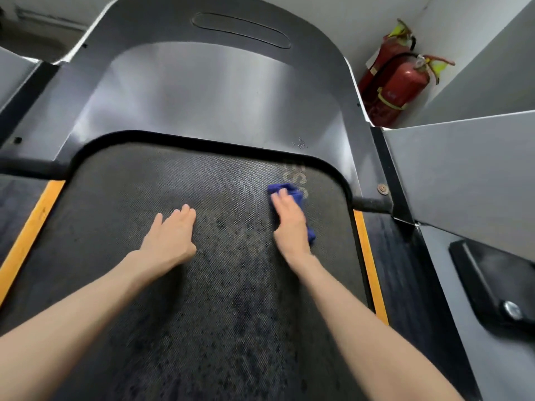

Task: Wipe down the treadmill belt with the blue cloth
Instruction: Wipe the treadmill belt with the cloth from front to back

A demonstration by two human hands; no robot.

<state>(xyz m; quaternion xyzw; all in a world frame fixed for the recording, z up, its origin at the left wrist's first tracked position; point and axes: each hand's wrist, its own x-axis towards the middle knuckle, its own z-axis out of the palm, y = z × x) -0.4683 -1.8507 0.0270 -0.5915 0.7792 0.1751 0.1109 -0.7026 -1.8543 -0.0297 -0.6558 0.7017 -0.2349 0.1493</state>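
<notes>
The dark textured treadmill belt (pixel 220 285) fills the middle of the view, mottled with darker damp-looking patches. A crumpled blue cloth (pixel 292 193) lies on the belt's far right part, near faded lettering. My right hand (pixel 289 224) lies flat on the cloth, pressing it against the belt; blue edges show beyond the fingertips and beside the wrist. My left hand (pixel 172 234) rests palm down on the bare belt to the left, fingers together, holding nothing.
The grey motor cover (pixel 220 91) rises beyond the belt. Yellow strips (pixel 31 227) border the belt on both sides. Two red fire extinguishers (pixel 396 82) stand in the far right corner. A grey upright panel (pixel 463 175) flanks the right.
</notes>
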